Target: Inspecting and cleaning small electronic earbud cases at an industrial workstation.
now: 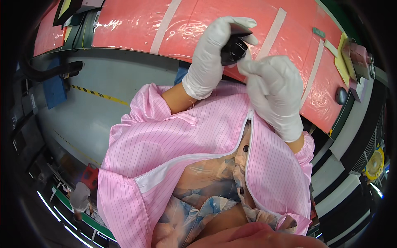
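A small glossy black part (pixel 236 49), with a rounded, lens-like face, sits in my left hand (pixel 209 56), which wears a white glove. The thumb and fingers curl round the part's sides and hold it up over the near edge of the red-covered table (pixel 128 27). Just to its right is my right hand (pixel 275 89), also gloved in white. Its fingers are pinched together, with the tips at the part's lower right edge. Whatever lies between those fingertips, if anything, is hidden.
Pale tape strips (pixel 271 33) cross the table cover. To the right are a small green piece (pixel 319 32), a yellow sheet (pixel 341 62), a dark computer mouse (pixel 341 95) and a pinkish box (pixel 358 58). A yellow fan (pixel 374 164) stands farther right. Another person (pixel 80 197) is at lower left.
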{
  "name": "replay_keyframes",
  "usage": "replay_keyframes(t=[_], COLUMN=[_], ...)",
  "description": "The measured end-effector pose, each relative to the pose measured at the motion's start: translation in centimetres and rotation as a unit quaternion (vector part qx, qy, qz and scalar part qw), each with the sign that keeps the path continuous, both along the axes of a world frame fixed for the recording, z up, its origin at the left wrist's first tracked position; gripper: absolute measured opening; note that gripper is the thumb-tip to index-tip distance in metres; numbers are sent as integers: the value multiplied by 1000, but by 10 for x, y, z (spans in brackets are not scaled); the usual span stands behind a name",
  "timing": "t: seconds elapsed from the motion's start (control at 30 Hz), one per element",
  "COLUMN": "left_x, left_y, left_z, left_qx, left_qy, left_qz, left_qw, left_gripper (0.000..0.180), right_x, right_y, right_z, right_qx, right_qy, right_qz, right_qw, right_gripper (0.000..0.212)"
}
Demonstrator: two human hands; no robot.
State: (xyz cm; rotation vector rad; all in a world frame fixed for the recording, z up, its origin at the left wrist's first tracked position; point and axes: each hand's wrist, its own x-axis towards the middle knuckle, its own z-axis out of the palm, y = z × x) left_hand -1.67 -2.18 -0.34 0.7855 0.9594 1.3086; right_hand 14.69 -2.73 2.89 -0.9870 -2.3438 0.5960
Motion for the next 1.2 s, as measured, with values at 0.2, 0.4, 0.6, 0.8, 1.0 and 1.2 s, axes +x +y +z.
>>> replay_keyframes(t=[0.2, 0.4, 0.6, 0.8, 1.0, 1.2], left_x=[-13, 5, -7, -7, 5, 4], left_y=[5, -3, -5, 4, 2, 8], left_z=[-4, 3, -3, -1, 5, -7], left_qx=[-95, -71, -92, -261, -242, -256], left_qy=[-289, -136, -77, -311, -277, -206], left_qz=[-78, -4, -47, -139, -155, -132], left_qw=[950, 988, 992, 903, 917, 935], left_gripper=[87, 77, 67, 68, 62, 62], right_x=[11, -21, -9, 31, 2, 35], right_y=[-2, 8, 17, 45, 58, 59], right_z=[-7, -7, -2, 7, -12, 5], right_qx=[-122, 65, 67, 35, 205, 116], right_qy=[224, 113, -22, 113, -101, -210], right_qz=[-92, -29, 61, -63, 65, -14], right_qw=[963, 991, 996, 991, 971, 971], right_gripper=[27, 30, 26, 21, 19, 19])
